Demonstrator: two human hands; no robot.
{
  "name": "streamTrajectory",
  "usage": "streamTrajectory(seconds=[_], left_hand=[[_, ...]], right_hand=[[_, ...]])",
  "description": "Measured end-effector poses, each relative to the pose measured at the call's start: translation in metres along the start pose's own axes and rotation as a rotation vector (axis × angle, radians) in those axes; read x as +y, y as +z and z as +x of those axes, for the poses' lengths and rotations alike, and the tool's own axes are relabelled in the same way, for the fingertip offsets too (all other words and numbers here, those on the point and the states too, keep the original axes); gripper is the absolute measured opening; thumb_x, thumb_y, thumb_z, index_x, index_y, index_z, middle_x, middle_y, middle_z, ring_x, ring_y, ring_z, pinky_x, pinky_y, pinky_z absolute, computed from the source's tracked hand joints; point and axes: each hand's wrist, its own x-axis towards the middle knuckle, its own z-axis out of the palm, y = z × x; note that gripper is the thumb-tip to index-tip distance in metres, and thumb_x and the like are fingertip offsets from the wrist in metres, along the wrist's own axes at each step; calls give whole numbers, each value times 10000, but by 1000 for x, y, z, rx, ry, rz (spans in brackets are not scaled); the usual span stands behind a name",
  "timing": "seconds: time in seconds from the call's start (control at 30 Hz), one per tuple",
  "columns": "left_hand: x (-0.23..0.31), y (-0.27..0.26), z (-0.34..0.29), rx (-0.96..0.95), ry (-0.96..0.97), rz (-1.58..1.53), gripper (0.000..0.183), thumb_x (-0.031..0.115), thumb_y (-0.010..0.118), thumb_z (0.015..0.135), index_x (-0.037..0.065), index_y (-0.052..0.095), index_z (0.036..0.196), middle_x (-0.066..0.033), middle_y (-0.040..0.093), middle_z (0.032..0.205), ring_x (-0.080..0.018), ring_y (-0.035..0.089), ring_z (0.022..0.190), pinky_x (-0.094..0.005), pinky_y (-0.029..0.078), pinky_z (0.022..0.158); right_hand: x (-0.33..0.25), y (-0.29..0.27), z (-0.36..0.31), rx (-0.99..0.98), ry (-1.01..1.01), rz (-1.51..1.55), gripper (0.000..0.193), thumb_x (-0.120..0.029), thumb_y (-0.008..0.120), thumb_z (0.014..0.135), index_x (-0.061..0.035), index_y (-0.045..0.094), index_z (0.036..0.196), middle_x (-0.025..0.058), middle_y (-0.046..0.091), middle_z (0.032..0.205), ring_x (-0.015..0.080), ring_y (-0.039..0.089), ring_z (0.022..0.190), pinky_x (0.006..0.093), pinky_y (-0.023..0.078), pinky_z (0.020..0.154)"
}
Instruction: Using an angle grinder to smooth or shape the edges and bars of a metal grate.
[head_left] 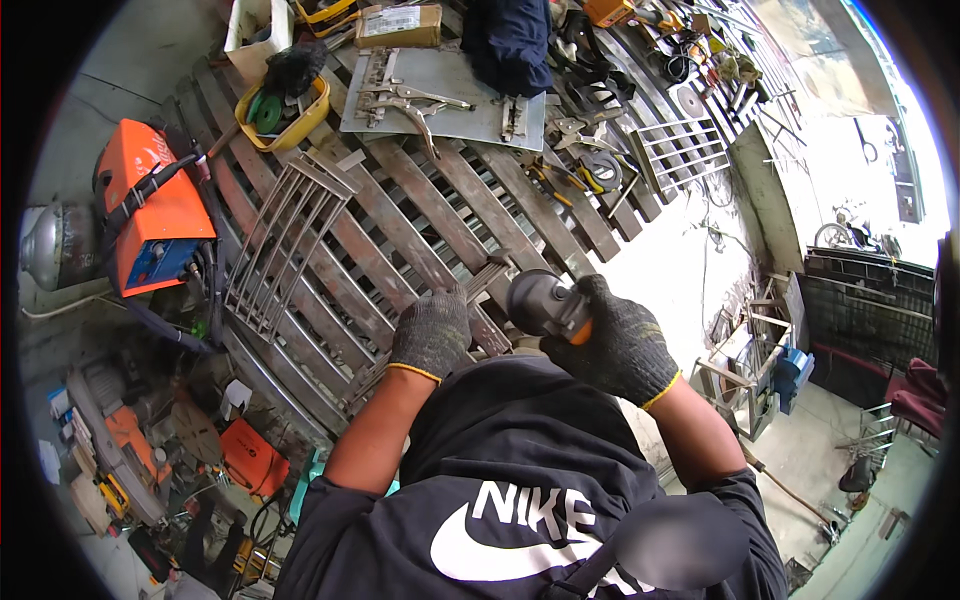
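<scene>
Grinder (540,303) just right of mid-view, above the slatted bench's (450,215) near edge. Body dark, dull, rounded at the head; orange patch low down, next to the glove. Right hand (628,342), in dark knit glove with yellow cuff edge, has its fingers wrapped round the grinder.

Clock centred on grinder, 12 at top of view. Left hand (432,332), gloved alike, at 9, by thin metal bars (487,277); fingers bent, but cannot tell whether they grip or only rest there. Rack (290,240) of bare rods also near 9, farther out. Locking clamp (420,100) at 11; tape measure (601,172) near 1.

Hard to make out: grinder's handle, mostly under the glove; its working face, whether a disc is fitted; left fingertips. Bars partly hidden by left hand. Floor (690,260) near 2 washed out by glare. Grey blur covers part of the black shirt (540,430).
</scene>
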Motion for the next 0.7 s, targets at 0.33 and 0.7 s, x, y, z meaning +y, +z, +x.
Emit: streamTrajectory(seconds=[0.33, 0.7], left_hand=[[-44, -47, 35, -51, -29, -47, 462, 425, 696, 1141, 19, 802, 1336, -317, 833, 1231, -519, 810, 1180, -614, 655, 1035], [-73, -25, 40, 170, -99, -31, 958, 466, 931, 935, 47, 532, 1698, -282, 586, 1660, -509, 573, 1544, -583, 495, 1302]], right_hand=[[29, -6, -20, 121, 129, -62, 795, -479, 960, 930, -10, 604, 1464, 306, 844, 1054, 521, 847, 947, 585, 675, 854], [39, -3, -33, 165, 194, -40, 771, -421, 994, 913, -32, 611, 1458, 304, 848, 1062, 521, 855, 978, 563, 684, 860]])
